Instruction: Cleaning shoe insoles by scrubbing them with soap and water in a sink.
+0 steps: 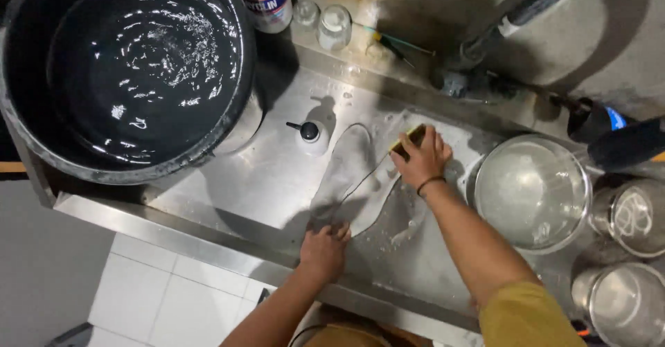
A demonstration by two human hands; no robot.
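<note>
While my left hand pins the pale insole flat, my right hand, clenched on the yellow sponge, should scrub firmly.

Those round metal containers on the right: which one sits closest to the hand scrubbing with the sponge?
The widest bowl, soapy inside, just beside the right hand. The two smaller ones stand farther right.
</note>
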